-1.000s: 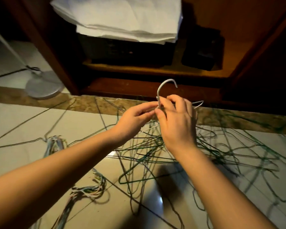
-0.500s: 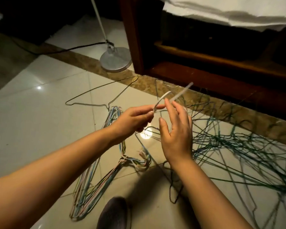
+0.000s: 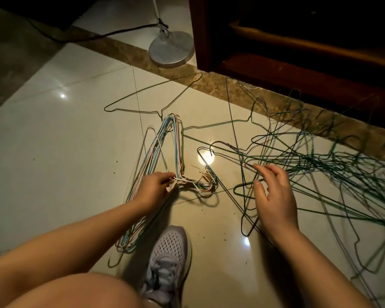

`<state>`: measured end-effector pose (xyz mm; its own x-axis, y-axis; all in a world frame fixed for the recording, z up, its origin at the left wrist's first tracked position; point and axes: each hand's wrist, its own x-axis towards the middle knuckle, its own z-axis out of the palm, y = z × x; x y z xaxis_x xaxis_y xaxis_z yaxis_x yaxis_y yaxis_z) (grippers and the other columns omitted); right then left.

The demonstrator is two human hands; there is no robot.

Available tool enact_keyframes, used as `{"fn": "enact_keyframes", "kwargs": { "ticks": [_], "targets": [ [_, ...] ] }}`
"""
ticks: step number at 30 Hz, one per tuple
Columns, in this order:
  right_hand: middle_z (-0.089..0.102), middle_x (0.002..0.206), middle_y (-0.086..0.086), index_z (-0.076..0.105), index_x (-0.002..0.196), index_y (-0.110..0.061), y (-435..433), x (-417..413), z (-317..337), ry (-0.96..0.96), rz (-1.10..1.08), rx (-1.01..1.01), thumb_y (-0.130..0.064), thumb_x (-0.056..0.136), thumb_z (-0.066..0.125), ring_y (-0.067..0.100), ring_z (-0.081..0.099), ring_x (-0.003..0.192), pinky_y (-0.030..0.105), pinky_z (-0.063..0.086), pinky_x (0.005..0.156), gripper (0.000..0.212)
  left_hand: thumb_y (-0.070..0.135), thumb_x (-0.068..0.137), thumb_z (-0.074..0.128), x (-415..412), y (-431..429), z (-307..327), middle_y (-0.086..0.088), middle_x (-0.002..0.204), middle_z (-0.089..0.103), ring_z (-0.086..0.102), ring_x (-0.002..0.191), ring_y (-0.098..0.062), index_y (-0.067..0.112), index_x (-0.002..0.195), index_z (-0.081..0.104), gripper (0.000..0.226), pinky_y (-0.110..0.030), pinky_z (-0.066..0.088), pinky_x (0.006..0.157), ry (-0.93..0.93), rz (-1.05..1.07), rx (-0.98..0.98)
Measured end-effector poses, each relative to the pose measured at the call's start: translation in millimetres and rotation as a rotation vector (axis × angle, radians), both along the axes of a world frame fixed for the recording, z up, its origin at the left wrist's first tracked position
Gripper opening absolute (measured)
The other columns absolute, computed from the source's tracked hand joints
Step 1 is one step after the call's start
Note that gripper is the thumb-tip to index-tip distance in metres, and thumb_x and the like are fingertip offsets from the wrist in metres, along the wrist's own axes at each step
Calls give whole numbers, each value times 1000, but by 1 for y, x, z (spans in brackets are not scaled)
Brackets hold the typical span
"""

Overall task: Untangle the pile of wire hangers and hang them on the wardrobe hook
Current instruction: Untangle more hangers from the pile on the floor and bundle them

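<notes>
A neat bundle of pastel wire hangers (image 3: 156, 156) lies on the floor tiles, hooks pointing right. My left hand (image 3: 152, 188) pinches a white hanger at its neck, where it meets the bundle's necks. To the right spreads a tangled pile of green and dark wire hangers (image 3: 316, 161). My right hand (image 3: 273, 194) hovers over the pile's left edge with fingers spread and relaxed, holding nothing. A single dark hanger (image 3: 156, 98) lies apart at the back. No wardrobe hook is in view.
The wooden wardrobe base (image 3: 298, 52) stands at the back right behind a brown marble strip (image 3: 209, 83). A lamp's round metal base (image 3: 171, 48) with a cable sits to its left. My white shoe (image 3: 169, 256) and knee are at the bottom.
My left hand carried the white hanger down from in front of the wardrobe to the sorted bundle on the floor. My right hand let go of it and moved over the tangled pile.
</notes>
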<state>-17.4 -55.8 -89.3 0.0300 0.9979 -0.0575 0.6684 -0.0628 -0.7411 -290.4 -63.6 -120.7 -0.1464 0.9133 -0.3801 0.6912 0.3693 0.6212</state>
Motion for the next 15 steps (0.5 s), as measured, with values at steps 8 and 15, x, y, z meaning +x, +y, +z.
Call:
{"fn": "enact_keyframes", "kwargs": {
  "ticks": [8, 15],
  "targets": [
    [44, 132, 5, 56, 127, -18, -13, 13, -7, -39, -11, -54, -13, 93, 49, 18, 45, 117, 24, 36, 87, 35, 4, 90, 51, -1, 7, -13, 0, 104, 60, 57, 94, -12, 18, 123, 59, 37, -30, 48, 91, 193, -282, 17],
    [56, 118, 12, 64, 116, -13, -23, 36, -19, -177, -59, -116, -13, 90, 51, 30, 51, 109, 33, 41, 90, 29, 4, 82, 63, -1, 13, -25, -9, 97, 68, 63, 89, -25, 19, 113, 67, 34, -30, 46, 77, 242, -325, 97]
  ]
}}
